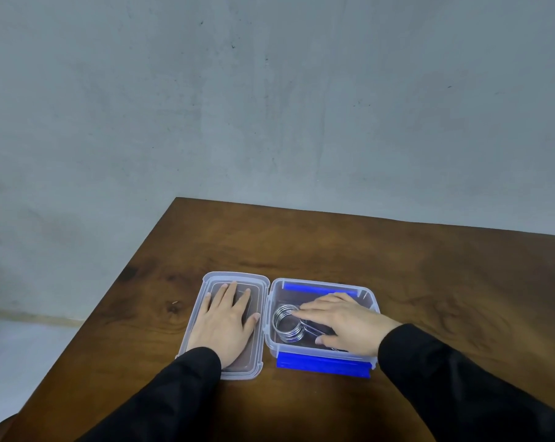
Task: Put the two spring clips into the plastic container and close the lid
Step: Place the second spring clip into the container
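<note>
Both arms in black sleeves reach forward from the near edge. The left hand (227,323) lies flat, palm down, fingers spread. The right hand (343,323) lies palm down, fingers extended leftward.

**Wooden table, container open on top**

A dark brown wooden table (429,266) carries a clear plastic container (370,301) with blue latches. Its lid (234,277) lies flat just beside it on the left, touching along the edge.
</note>
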The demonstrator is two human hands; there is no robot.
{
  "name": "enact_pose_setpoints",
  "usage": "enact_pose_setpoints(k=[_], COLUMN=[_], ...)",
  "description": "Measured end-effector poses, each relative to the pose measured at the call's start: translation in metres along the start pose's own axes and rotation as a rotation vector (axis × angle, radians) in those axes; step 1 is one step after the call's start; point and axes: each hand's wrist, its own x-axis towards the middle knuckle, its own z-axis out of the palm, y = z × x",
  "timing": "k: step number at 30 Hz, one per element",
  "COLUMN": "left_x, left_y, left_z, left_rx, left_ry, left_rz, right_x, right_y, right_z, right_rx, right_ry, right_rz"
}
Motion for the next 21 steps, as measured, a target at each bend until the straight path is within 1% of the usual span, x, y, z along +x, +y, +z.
enact_pose_setpoints(k=[8,13,15,18,20,21], left_x=[-0.001,-0.003,-0.002,0.002,-0.002,-0.008], left_y=[0.001,0.002,0.001,0.0,0.002,0.001], left_z=[-0.002,-0.005,-0.005,-0.009,-0.019,-0.026], left_rx=[-0.006,-0.016,-0.031,-0.142,-0.224,-0.232], left_ry=[-0.004,-0.016,-0.03,-0.048,0.009,0.058], left_rz=[-0.008,-0.012,-0.014,-0.018,0.01,0.049], right_x=[0.0,-0.003,-0.008,-0.024,-0.036,-0.041], right_y=[-0.003,-0.001,0.002,0.009,0.014,0.016], right_z=[-0.003,-0.003,-0.004,-0.005,-0.001,0.002], right_rx=[-0.038,0.004,0.053,0.119,0.138,0.165], right_ry=[0.012,0.05,0.138,0.376,0.504,0.541], right_rz=[0.012,0.06,0.103,0.197,0.302,0.377])
